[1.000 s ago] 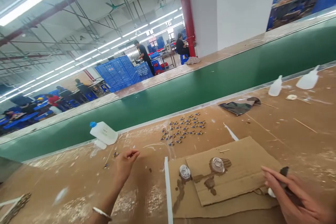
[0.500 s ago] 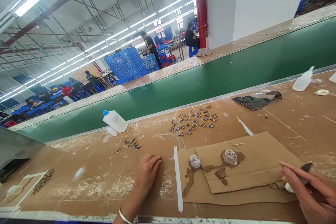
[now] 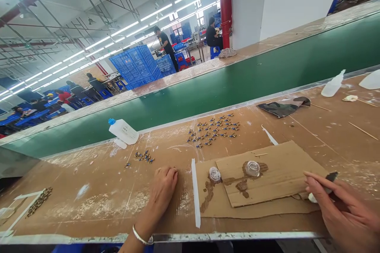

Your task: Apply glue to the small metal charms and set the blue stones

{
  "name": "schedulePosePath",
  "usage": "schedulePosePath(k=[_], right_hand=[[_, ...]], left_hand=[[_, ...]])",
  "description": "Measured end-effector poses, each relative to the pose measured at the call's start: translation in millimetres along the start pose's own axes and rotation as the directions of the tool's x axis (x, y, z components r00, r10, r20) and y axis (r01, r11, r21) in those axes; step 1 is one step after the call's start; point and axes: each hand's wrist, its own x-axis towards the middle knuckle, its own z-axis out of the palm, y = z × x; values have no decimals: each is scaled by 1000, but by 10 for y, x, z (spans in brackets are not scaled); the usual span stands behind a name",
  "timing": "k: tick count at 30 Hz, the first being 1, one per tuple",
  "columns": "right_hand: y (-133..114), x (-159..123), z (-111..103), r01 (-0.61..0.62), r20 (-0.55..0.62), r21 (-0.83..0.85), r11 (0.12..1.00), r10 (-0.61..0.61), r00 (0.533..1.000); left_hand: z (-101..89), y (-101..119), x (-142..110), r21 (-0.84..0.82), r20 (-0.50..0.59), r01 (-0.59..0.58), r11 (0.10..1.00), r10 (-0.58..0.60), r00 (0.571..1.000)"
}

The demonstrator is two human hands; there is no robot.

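Tabletop [image 3: 89, 215]: wide left of the cardboard [image 3: 279, 178].
My right hand [image 3: 341, 205]: over the cardboard's right edge, gripping something dark [image 3: 331, 176], mostly hidden.
My left hand [image 3: 162, 187]: left of the cardboard, fingertips together; whether pinching anything, I cannot tell.
Blue-and-gold parts [image 3: 215, 129]: spread past the cardboard's far edge, another cluster [image 3: 145, 157] farther left.

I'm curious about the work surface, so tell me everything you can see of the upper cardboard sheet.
The upper cardboard sheet is tan, roughly rectangular and faintly creased. It lies flat, slightly askew, on a larger cardboard sheet. Dark, wet-looking stains mark its left half, where a clear round dish sits. A thin stick lies near its far edge. The right hand hides part of its right end; whether they touch is unclear.
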Motion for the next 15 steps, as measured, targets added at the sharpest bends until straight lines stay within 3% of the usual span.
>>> schedulePosePath(k=[5, 10, 15], right_hand=[[-139, 35, -77, 65, -13, 66, 996, -64, 998], [-161, 37, -88, -2, 12, 46, 999, 1, 1000], [-167, 20, -89, 13, 16, 48, 999, -14, 1000]], left_hand=[[-168, 74, -1, -137, 162, 126, 983, -103, 981], [-387, 267, -92, -242, 340, 168, 956, -78, 937], [-384, 338, -144, -271, 394, 163, 949, -45, 918]])
